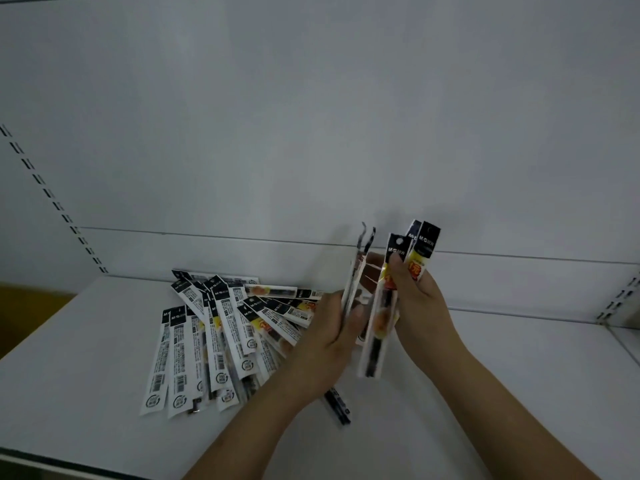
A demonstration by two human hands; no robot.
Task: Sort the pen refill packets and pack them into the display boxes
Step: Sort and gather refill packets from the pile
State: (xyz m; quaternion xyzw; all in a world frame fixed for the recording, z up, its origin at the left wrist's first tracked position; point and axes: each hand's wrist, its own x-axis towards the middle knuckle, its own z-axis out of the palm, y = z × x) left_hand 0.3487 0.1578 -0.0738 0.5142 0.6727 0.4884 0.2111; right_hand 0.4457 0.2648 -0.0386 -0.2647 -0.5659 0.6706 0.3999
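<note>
A fan of several pen refill packets (221, 334), white with black tops and barcodes, lies on the white shelf (86, 341) at centre left. My left hand (329, 344) grips a thin stack of packets (353, 289) seen edge-on, just right of the pile. My right hand (415, 303) holds a few packets (381, 320) upright, thumb on their front; their black tops and yellow-red labels face me. No display box is in view.
The shelf's white back panel (311, 133) rises right behind the hands. Slotted uprights run at the left (52, 199) and right (620, 299). The shelf's dark front edge (69, 462) is near the bottom left. A yellow surface (27, 306) shows at far left.
</note>
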